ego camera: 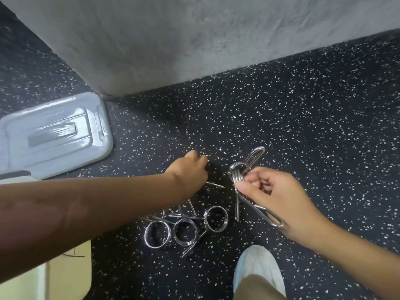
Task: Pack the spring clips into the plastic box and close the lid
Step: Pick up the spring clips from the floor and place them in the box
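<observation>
Three steel spring clips point(186, 231) lie in a loose heap on the black speckled floor, their coils side by side. My right hand point(275, 195) is shut on another spring clip point(238, 172), with its coil at my fingertips and one long handle loop sticking up. My left hand point(190, 169) reaches across above the heap, knuckles up and fingers curled down to the floor. A thin wire end point(215, 184) pokes out from under it, and what the fingers hold is hidden. The grey lid point(54, 135) lies flat on the floor at the left. A corner of the pale plastic box point(65, 278) shows at the bottom left under my forearm.
A grey concrete wall point(194, 40) rises behind the work area, and its corner meets the floor beside the lid. My foot in a light blue shoe cover point(257, 265) stands just below the clips at bottom centre.
</observation>
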